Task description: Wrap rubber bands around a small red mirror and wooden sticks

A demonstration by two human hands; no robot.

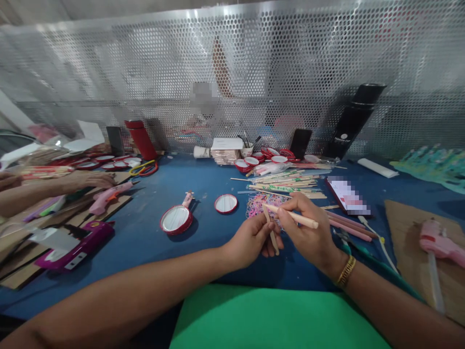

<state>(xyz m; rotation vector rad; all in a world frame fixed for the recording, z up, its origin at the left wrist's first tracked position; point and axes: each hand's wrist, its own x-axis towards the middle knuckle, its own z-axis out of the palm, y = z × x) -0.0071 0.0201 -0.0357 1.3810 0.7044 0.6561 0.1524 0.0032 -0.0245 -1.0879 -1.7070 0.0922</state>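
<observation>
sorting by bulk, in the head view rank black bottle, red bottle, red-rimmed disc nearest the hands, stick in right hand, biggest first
1. black bottle
2. red bottle
3. red-rimmed disc and stick in right hand: unsure, stick longer but thinner, likely nearer

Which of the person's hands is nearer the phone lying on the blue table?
Right. The right hand is left of the phone and closer to the camera; the left hand is farther left.
</observation>
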